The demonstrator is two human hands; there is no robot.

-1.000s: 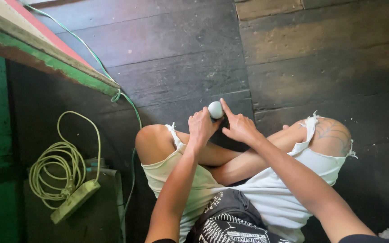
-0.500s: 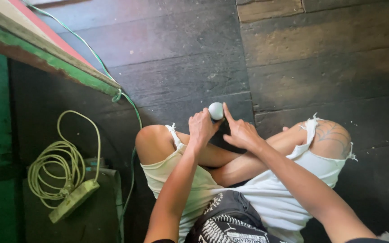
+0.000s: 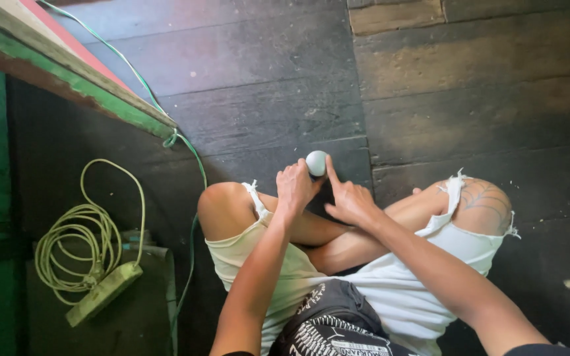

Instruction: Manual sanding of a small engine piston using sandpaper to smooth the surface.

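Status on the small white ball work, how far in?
Done: nothing visibly finished; no changed or set-aside piece shows on the wooden floor. In hand: the left hand grips the small white ball, and the right hand lays its index finger along the ball's side. Left: cannot tell; the ball looks whole. The coiled cord and power strip lie apart, untouched.
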